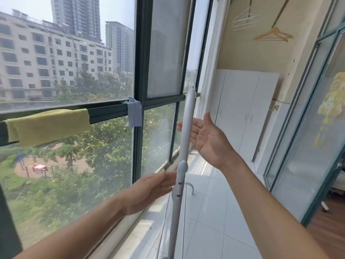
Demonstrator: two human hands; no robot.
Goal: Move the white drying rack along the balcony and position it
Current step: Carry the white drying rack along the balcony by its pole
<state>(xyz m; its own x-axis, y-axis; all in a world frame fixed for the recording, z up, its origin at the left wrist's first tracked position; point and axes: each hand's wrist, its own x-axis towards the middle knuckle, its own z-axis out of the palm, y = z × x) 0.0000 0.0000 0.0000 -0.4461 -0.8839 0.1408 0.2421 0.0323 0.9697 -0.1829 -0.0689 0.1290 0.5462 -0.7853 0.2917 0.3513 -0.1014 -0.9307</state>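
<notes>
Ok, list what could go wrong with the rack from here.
1. Neither hand is closed on the white drying rack: the right hand is open beside it and the left hand only reaches its hinge, so the folded rack could tip.
2. It stands close to the window glass and might knock it.
3. Its top could snag the blue cloth on the window rail.

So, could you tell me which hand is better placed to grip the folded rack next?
Probably the left hand: its fingers already reach the white drying rack just below the hinge, while the right hand is open, palm beside it.
</notes>
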